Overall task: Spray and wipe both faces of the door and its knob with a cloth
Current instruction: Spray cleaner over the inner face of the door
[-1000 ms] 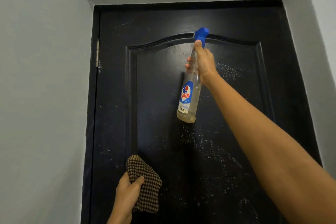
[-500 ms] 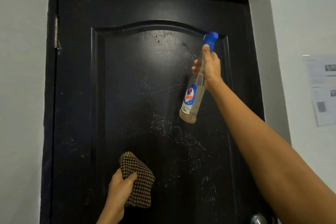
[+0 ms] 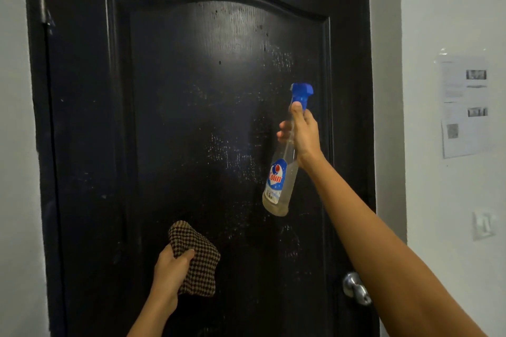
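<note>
Filling the view: black door (image 3: 178,117), closed, its middle panel speckled with droplets. Hanging before its right half, spray bottle (image 3: 282,180), long axis near vertical, blue head uppermost, neck wrapped by right hand (image 3: 304,134) fingers (image 3: 284,128). Lower left, below the wet patch, folded cloth (image 3: 200,260) gripped in left hand (image 3: 169,273). Knob (image 3: 354,287) low right, partly hidden behind the right forearm.

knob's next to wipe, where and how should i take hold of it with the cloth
Probably grip the knob by its round head, cloth in the left hand, coming from the front-left: it juts out of the door toward you, and the right forearm covers its right side.
</note>
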